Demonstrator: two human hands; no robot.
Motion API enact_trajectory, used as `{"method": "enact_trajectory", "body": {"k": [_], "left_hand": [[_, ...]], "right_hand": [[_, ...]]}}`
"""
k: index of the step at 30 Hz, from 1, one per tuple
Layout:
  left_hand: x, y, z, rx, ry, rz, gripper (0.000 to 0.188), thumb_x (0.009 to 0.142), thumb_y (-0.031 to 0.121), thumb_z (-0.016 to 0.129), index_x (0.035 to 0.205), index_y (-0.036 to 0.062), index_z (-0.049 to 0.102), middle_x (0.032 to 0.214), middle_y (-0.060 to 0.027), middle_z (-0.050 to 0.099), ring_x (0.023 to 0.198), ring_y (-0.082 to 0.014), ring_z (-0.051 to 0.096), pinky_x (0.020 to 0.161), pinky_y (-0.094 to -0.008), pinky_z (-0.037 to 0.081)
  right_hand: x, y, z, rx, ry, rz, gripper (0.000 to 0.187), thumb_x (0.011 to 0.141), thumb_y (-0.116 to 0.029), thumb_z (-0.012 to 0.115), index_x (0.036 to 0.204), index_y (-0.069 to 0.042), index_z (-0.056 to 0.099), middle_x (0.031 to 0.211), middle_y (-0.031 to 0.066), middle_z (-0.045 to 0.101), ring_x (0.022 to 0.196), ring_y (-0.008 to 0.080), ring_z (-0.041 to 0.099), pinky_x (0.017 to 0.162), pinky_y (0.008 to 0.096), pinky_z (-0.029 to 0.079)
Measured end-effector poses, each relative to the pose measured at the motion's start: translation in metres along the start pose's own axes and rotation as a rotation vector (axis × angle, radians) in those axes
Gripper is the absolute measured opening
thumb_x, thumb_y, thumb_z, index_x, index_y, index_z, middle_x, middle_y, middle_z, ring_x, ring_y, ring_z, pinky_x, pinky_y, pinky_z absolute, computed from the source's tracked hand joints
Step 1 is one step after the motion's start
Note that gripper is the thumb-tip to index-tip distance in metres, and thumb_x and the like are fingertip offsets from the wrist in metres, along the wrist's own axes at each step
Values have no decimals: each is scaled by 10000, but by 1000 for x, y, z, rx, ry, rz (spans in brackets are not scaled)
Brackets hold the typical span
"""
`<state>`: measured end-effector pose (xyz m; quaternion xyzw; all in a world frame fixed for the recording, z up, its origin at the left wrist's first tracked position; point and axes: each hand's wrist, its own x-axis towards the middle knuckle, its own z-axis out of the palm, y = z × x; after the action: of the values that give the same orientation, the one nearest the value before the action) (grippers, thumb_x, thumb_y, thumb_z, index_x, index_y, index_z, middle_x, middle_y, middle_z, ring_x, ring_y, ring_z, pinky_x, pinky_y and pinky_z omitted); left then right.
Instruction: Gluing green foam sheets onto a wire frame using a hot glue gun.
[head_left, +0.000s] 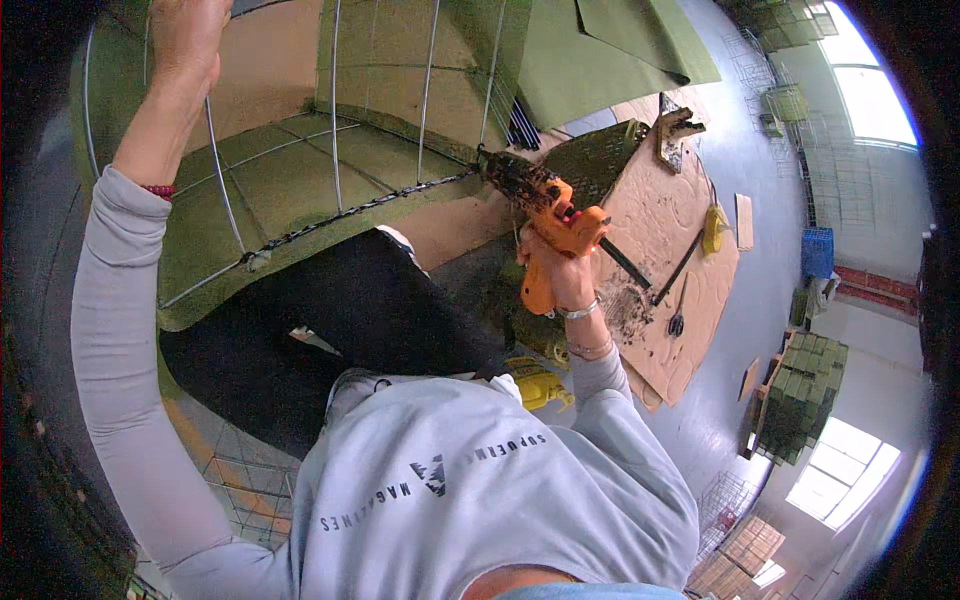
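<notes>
My right hand (562, 268) is wrapped round the handle of an orange glue gun (572, 228), its front end caked with dark residue. A black glue stick (628, 264) juts from its rear. The gun's tip meets the near rim of a wire frame (336, 120) lined with green sheet (290, 160). Dark clumps run along that rim wire (375, 203). My left hand (190, 40) is raised at the upper left by the frame's wires; its fingers are cut off by the picture's edge, so their grip is hidden.
On the right lies stained cardboard (690, 270) with black scissors (677, 322), another black stick (680, 265), a yellow object (714, 228) and a dirty stand (675, 135). Green sheeting (600, 60) spreads beyond. Stacked green bundles (805, 390) and a blue crate (817, 252) stand farther right.
</notes>
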<state>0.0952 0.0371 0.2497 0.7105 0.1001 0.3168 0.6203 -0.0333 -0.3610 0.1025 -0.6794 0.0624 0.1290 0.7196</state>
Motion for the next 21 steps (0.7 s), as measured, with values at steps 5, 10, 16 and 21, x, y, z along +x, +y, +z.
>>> {"method": "enact_trajectory", "body": {"k": [5, 10, 16, 21], "left_hand": [[-5, 0, 0, -11, 7, 22, 254, 1025, 254, 438, 916, 70, 574, 588, 80, 350, 469, -17, 286, 424, -192, 218], [-2, -2, 0, -9, 0, 7, 256, 1024, 256, 439, 910, 71, 576, 583, 85, 345, 460, -15, 276, 418, -191, 210], [3, -5, -4, -8, -61, -16, 252, 1019, 257, 449, 904, 73, 577, 580, 85, 351, 459, -11, 285, 413, -191, 206], [2, -5, -3, -20, -25, 37, 253, 1019, 256, 446, 905, 74, 578, 580, 84, 347, 457, -12, 278, 414, -194, 205]], "right_hand": [[7, -1, -5, -13, 27, -6, 165, 862, -38, 645, 1014, -41, 583, 831, 36, 620, 682, 153, 597, 584, 303, 488], [10, -4, -10, -37, -71, -17, 250, 858, -25, 645, 1095, -34, 569, 876, 46, 632, 707, 159, 609, 609, 302, 504], [10, -7, -4, -66, -1, -13, 250, 845, -27, 670, 1080, -23, 584, 852, 38, 630, 695, 149, 606, 585, 293, 503], [12, -12, -5, -46, -14, -5, 210, 840, -37, 685, 1034, -19, 607, 834, 30, 631, 667, 141, 600, 575, 287, 499]]}}
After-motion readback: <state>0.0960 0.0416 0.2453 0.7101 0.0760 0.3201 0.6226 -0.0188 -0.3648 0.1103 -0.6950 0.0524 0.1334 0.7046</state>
